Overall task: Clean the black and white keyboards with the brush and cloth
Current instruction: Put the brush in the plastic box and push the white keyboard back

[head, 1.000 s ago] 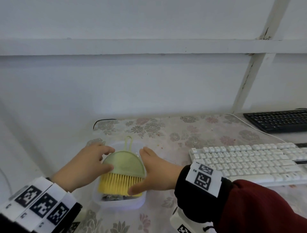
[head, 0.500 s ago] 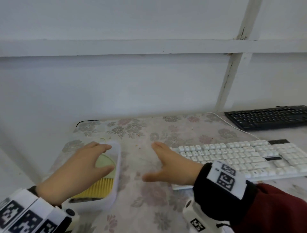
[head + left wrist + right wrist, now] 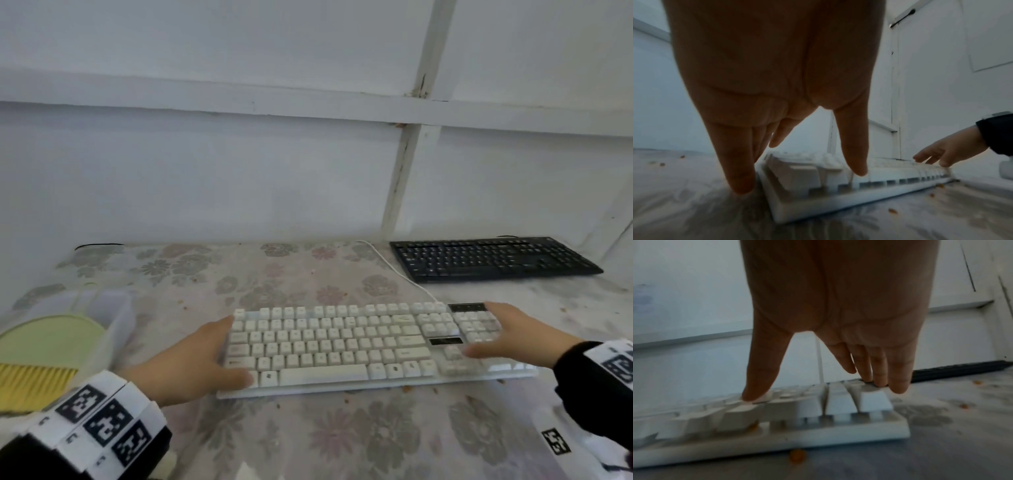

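Step in hand, by the look of it: taking hold of the white keyboard (image 3: 370, 346) at both ends to set it where it can be cleaned. Left hand (image 3: 191, 363) at the left end, fingers straight and spread, thumb on the lowest key row, other fingers down along the end edge, not curled round anything. Right hand (image 3: 513, 339) over the number pad, fingers straight, thumb touching a key, fingertips (image 3: 898, 386) at the far right corner; not gripping either. Best to slide fingers under the two end edges and lift level, or press flat and drag evenly, both ends together, so nothing twists. Worth keeping pressure off single keys, since caps sit loose and tall. Worth minding the white cable (image 3: 394, 270) running from the back edge toward the wall: slack looks short, so no long pull.

Brush (image 3: 44, 353) at the near left, green back, yellow bristles, lying in a clear tub (image 3: 116, 325), close to the left hand and well placed for the next reach. Cloth not to be made out. Black keyboard (image 3: 493, 257) at the far right near the wall, well apart from the white one, untouched. Orange crumbs (image 3: 797, 454) scattered on the flowered tablecloth (image 3: 342, 438), some at the front edge of the keyboard, one seemingly wedged under a key; dragging would likely smear or trap them
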